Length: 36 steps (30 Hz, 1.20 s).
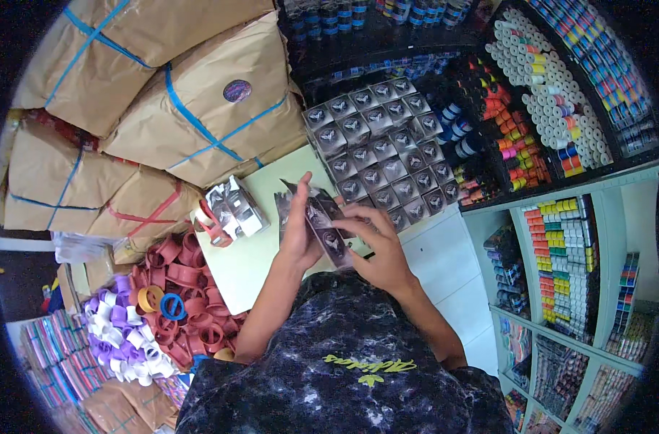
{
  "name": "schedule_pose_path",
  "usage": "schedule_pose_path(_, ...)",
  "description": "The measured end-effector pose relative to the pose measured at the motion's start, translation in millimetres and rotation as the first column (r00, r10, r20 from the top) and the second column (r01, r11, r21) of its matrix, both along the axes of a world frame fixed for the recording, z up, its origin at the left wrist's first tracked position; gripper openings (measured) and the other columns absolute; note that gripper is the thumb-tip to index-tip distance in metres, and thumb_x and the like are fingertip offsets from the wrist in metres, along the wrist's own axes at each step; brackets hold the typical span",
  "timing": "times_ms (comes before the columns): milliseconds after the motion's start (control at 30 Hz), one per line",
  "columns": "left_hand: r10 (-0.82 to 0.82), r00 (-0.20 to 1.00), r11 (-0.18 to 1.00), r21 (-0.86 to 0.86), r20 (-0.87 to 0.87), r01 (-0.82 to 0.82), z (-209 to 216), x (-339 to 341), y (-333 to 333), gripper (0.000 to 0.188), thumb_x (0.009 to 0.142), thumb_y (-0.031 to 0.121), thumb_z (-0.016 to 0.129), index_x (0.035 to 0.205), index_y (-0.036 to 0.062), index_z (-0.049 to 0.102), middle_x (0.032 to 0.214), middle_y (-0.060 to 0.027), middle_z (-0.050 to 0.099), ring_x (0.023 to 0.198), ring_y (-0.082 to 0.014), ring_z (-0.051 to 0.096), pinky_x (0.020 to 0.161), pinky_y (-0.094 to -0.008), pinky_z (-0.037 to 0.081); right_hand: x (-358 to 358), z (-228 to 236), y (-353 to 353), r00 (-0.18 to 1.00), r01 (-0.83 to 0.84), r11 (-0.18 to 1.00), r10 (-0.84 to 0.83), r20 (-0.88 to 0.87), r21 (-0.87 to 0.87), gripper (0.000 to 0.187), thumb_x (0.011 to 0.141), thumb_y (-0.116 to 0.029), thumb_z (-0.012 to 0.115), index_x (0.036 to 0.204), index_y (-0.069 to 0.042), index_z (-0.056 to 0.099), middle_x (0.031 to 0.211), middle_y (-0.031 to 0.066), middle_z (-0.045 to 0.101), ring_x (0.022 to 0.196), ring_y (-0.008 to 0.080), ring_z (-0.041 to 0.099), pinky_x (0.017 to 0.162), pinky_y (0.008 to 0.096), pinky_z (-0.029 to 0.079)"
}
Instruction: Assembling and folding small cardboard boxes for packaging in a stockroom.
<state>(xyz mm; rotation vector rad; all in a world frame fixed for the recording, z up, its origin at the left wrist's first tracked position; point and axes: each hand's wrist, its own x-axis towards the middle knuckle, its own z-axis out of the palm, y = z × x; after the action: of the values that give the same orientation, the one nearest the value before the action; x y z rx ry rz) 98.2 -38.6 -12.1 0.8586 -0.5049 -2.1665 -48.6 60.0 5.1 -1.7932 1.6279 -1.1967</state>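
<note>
In front of my chest, my left hand (300,235) and my right hand (381,253) are both closed on a small dark printed cardboard box (331,242). The box is tilted, and a flap stands up at its far end. My left thumb points up along its left side, while my right fingers press on its right side. Just beyond, a block of stacked boxes (376,148) with the same dark look and a pale emblem rests on the pale yellow tabletop (235,271).
Black-and-white printed pieces (235,206) and a reddish-brown ring (210,223) lie left on the tabletop. Reddish-brown plastic rings (192,304) and purple and white ones (123,325) are heaped nearby. Strapped brown paper packages (206,108) fill the far left; spool-filled shelves (561,267) line the right.
</note>
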Motion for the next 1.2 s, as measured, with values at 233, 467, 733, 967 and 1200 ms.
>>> schedule_pose_path(233,-0.088,0.996,0.984,0.159,0.025,0.083,15.0,-8.5,2.9,0.068,0.088,0.062,0.070,0.134,0.0235,0.039,0.117,-0.0110,0.049,0.109,-0.0349,0.062,0.088,-0.0539,0.054,-5.8,-5.9,3.0,0.960,0.104,0.995,-0.097,0.261,-0.012,0.031,0.085,-0.006,0.069,0.115,-0.005,0.072,0.112,0.0143,0.072,0.108,0.0311,0.067,0.095,0.0412,0.051)
schedule_pose_path(467,-0.128,0.991,0.973,0.198,0.032,0.119,15.7,-14.0,-0.9,0.058,0.086,0.053,0.076,0.123,0.0226,0.044,0.111,-0.0079,0.049,0.101,-0.0275,0.059,0.089,-0.0529,0.053,-5.4,-8.4,6.7,0.861,0.263,0.959,-0.283,0.422,0.107,0.024,0.093,-0.011,0.067,0.113,0.002,0.067,0.104,0.0157,0.072,0.099,0.0224,0.069,0.088,0.0347,0.052)
schedule_pose_path(733,0.081,0.992,0.979,0.180,0.099,-0.098,21.8,-31.9,0.0,0.048,0.089,0.058,0.070,0.103,0.0154,0.054,0.095,-0.0075,0.059,0.097,-0.0308,0.064,0.088,-0.0543,0.055,-12.7,-22.4,3.6,0.931,0.345,0.865,-0.267,0.248,-0.363,0.029,0.080,0.002,0.078,0.092,-0.004,0.053,0.102,0.0131,0.056,0.094,0.0230,0.057,0.082,0.0305,0.048)
schedule_pose_path(967,0.206,0.978,0.974,0.090,0.022,-0.207,19.1,-39.9,3.0,0.070,0.087,0.048,0.076,0.131,0.0207,0.028,0.114,-0.0065,0.045,0.102,-0.0262,0.052,0.091,-0.0529,0.052,-16.8,-5.2,7.2,0.957,0.152,0.983,-0.120,0.265,-0.104,0.057,0.088,-0.007,0.072,0.142,-0.001,0.055,0.074,0.0052,0.062,0.067,0.0126,0.059,0.067,0.0288,0.050)
schedule_pose_path(1200,0.267,0.963,0.964,-0.018,0.035,-0.266,30.4,-50.4,13.7,0.073,0.089,0.042,0.076,0.137,0.0224,0.025,0.119,-0.0091,0.046,0.105,-0.0253,0.054,0.090,-0.0491,0.053,-21.3,-2.9,10.0,0.813,-0.005,0.997,-0.041,0.581,0.078,0.060,0.092,-0.003,0.068,0.146,0.003,0.043,0.083,0.0014,0.063,0.079,0.0074,0.059,0.076,0.0249,0.049)
